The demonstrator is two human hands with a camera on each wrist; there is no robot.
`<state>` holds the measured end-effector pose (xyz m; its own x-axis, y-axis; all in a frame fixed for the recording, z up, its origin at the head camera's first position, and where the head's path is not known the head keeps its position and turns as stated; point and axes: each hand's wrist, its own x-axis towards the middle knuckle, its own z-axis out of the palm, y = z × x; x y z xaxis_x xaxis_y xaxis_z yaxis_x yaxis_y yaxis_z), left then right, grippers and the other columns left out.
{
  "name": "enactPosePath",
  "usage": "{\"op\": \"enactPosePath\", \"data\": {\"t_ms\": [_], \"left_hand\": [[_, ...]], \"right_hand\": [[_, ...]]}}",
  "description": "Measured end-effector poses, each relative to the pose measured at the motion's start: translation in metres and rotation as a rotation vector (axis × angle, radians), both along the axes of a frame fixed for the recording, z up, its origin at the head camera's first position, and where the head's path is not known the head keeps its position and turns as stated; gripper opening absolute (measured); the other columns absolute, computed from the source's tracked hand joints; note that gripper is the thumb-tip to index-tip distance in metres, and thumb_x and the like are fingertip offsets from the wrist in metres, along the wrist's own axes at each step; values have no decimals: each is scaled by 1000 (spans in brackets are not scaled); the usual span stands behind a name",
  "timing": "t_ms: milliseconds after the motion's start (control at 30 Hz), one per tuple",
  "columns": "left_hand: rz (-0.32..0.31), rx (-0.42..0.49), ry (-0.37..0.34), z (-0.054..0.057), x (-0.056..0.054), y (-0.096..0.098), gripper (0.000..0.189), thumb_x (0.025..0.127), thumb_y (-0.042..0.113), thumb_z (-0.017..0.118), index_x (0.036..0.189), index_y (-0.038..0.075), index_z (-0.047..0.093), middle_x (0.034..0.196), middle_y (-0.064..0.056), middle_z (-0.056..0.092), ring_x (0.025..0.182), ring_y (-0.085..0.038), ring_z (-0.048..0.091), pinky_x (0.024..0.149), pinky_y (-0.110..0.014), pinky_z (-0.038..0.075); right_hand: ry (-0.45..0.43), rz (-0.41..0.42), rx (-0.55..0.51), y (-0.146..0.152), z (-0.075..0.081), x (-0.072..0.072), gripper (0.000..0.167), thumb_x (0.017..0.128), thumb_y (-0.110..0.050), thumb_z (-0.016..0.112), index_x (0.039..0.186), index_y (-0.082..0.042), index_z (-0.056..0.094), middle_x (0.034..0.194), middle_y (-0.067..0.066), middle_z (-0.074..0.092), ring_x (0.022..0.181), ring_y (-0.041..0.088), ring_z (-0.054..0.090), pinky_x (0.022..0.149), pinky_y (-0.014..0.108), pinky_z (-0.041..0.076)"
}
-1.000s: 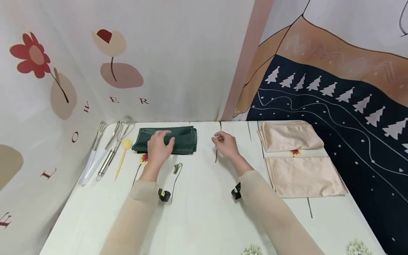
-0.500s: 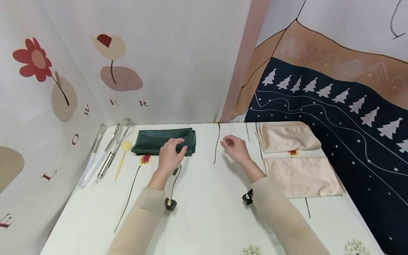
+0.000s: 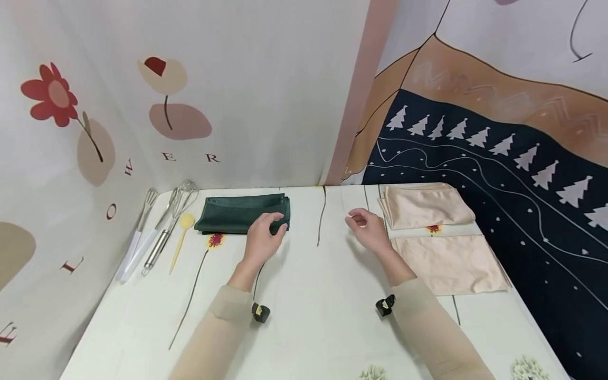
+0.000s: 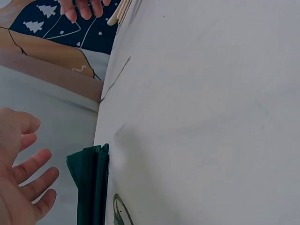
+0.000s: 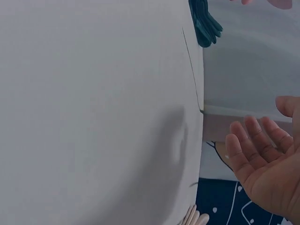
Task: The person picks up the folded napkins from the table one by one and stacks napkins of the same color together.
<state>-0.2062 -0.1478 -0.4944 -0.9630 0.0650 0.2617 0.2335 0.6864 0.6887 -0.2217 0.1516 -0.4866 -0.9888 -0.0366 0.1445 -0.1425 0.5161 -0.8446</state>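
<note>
My left hand (image 3: 264, 238) hovers over the table by the right end of a folded dark green cloth (image 3: 233, 214), its fingers loosely bent around nothing. In the left wrist view the fingers are spread apart, with the green cloth (image 4: 91, 187) beyond them. My right hand (image 3: 370, 230) is raised above the table, left of two folded pale pink cloths, with relaxed fingers and nothing in them. The far pink cloth (image 3: 425, 206) lies behind the near pink cloth (image 3: 448, 264). In the right wrist view the right hand (image 5: 267, 164) shows an empty palm.
At the table's left lie a yellow spoon (image 3: 180, 240), a whisk (image 3: 163, 243) and white-handled utensils (image 3: 135, 243), one with a slotted or forked head. The white tablecloth (image 3: 313, 316) has printed flowers and stems. Printed curtains (image 3: 266, 105) stand along the back and sides.
Both hands have moved to the right and a little nearer the person. The left hand has gone from over the green cloth's middle to its right end. The cloths have not moved.
</note>
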Motion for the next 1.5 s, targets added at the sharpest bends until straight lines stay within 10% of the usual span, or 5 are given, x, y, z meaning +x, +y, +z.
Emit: {"op": "enactPosePath", "data": {"t_ms": [600,1500], "left_hand": [[-60,44,-13,-13,11,17,31,98,20,68,125,5,68,124,-9,65,118,-29,60,103,-47,48],[-207,126,-33,-28,27,76,31,98,13,68,126,2,66,121,-10,66,113,-27,62,98,-44,51]], "right_hand": [[-20,-42,15,72,-5,41,33,100,-22,66,122,3,67,105,15,71,99,27,66,81,20,52],[11,-269,116,181,-6,83,43,102,-33,62,128,2,64,109,10,67,88,-14,50,75,9,46]]}}
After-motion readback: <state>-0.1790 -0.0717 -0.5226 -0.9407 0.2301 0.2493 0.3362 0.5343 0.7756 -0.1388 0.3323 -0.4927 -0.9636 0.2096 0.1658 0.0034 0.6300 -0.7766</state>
